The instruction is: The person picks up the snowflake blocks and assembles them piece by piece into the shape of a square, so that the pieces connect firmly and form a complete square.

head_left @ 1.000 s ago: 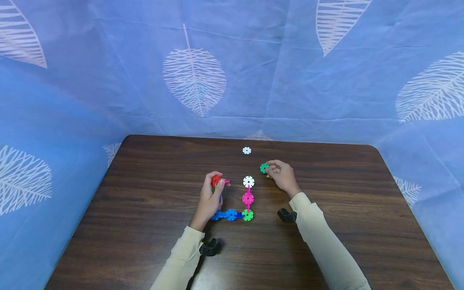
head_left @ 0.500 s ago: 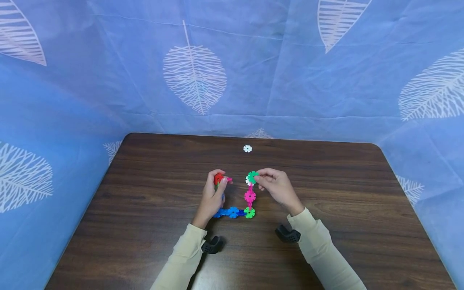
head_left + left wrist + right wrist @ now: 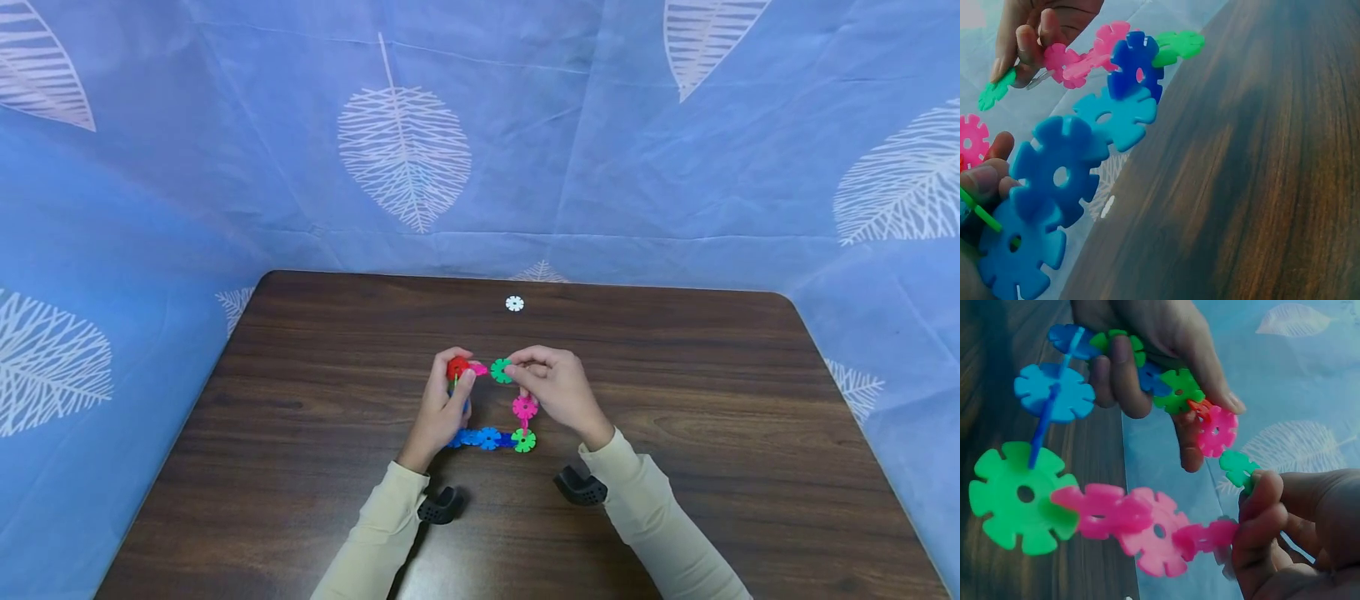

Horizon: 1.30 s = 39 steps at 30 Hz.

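Observation:
A chain of slotted plastic discs stretches between the hands, with blue discs (image 3: 489,438) along its near side, a bright green disc (image 3: 523,440) at the corner and pink discs (image 3: 525,407) rising at right. My left hand (image 3: 435,412) grips its other end, where a red disc (image 3: 457,367) and a pink disc (image 3: 1217,432) stick out past the thumb. My right hand (image 3: 558,387) pinches a darker green disc (image 3: 500,371) between thumb and forefinger, its edge right at that pink disc. A pale disc (image 3: 1225,562) ending the chain is mostly hidden by the right fingers.
A loose white disc (image 3: 513,303) lies near the far edge of the dark wooden table (image 3: 675,375). Blue cloth (image 3: 525,150) with white leaf prints hangs behind and at the sides. Black wrist devices (image 3: 441,506) sit under both sleeves.
My right hand has moved left with the green disc, passing over the white end of the chain and up to the left hand's pink disc. The left hand keeps its grip.

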### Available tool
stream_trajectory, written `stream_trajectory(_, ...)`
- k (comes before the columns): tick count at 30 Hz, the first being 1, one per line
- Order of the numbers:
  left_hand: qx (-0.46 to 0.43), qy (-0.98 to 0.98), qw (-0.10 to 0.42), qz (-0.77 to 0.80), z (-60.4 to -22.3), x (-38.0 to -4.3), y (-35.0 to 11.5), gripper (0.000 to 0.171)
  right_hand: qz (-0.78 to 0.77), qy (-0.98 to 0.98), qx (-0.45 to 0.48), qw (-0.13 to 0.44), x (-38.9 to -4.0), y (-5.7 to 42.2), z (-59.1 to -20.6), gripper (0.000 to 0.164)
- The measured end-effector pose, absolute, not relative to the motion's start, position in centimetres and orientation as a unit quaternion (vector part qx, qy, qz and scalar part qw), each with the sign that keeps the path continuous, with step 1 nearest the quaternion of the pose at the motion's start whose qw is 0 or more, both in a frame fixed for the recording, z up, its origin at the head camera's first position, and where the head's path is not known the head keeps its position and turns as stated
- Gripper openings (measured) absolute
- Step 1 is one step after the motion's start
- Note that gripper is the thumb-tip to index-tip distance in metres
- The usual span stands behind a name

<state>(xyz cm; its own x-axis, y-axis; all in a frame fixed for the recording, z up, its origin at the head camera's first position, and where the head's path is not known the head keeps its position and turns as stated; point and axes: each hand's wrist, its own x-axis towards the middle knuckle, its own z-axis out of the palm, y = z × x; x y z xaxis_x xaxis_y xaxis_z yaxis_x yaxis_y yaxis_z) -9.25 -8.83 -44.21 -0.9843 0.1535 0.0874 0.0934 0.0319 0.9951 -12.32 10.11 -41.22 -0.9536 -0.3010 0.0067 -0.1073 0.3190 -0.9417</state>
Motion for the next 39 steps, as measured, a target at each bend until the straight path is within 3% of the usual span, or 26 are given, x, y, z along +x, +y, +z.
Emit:
stream_trajectory(13, 0.085, 0.712, 0.030, 0.697, -43.7, -9.1, -8.6, 0.031, -0.539, 0.829, -0.133, 0.074, -10.6, 8.8, -37.1, 0.016)
stream_trajectory(20, 0.088, 0.714, 0.029, 0.694, -43.4, -9.1, -8.6, 0.032, -0.531, 0.834, -0.133, 0.069, -11.0, 8.9, -37.5, 0.017)
stream_trajectory(27, 0.095, 0.724, 0.024, 0.683, -43.4, -8.9, -8.6, 0.030, -0.532, 0.835, -0.113, 0.088, -12.5, 9.4, -40.2, 0.018)
stream_trajectory(39, 0.097, 0.708, 0.008, 0.699, -43.7, -9.1, -7.8, 0.028, -0.477, 0.869, -0.114, 0.065, -12.7, 9.0, -39.7, 0.015)
